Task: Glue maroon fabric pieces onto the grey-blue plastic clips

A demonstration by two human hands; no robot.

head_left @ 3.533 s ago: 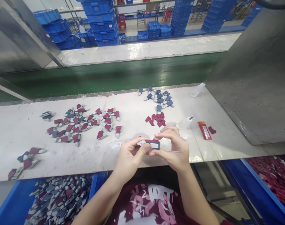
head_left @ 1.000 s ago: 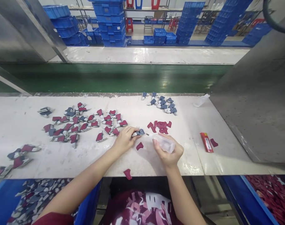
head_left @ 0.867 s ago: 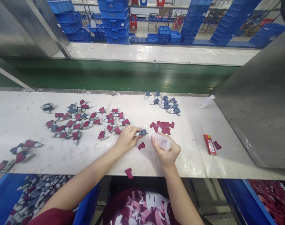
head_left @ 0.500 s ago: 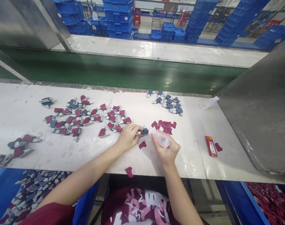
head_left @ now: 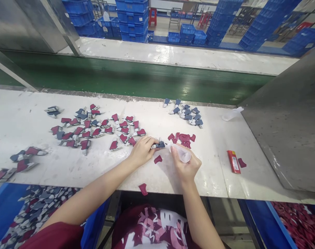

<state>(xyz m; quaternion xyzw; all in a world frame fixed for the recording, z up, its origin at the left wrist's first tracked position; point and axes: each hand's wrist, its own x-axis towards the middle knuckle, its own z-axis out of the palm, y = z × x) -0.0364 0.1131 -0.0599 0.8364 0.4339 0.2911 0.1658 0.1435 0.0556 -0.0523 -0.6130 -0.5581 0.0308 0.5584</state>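
My left hand [head_left: 142, 150] is closed on a small dark blue and grey plastic part [head_left: 160, 144], held just above the white worktop. In my right hand [head_left: 186, 166] is a translucent squeeze bottle [head_left: 182, 154], its thin nozzle aimed left at the part, with a small gap between them. Behind the bottle lies a cluster of maroon pieces [head_left: 184, 138]. One loose maroon piece [head_left: 158, 159] rests below the held part, and another maroon piece [head_left: 143, 188] sits at the table's front edge.
Many maroon-topped and blue parts [head_left: 87, 129] spread over the left side; a group of blue parts [head_left: 188, 113] lies behind. To the right are a red box [head_left: 233, 162], another translucent bottle [head_left: 232, 113] and a metal housing [head_left: 289, 131]. Blue bins [head_left: 11, 200] stand below. A green belt [head_left: 147, 81] runs behind.
My right hand has drawn the bottle slightly right, so its nozzle is now apart from the blue part. My left hand keeps its hold. The view has shifted slightly.
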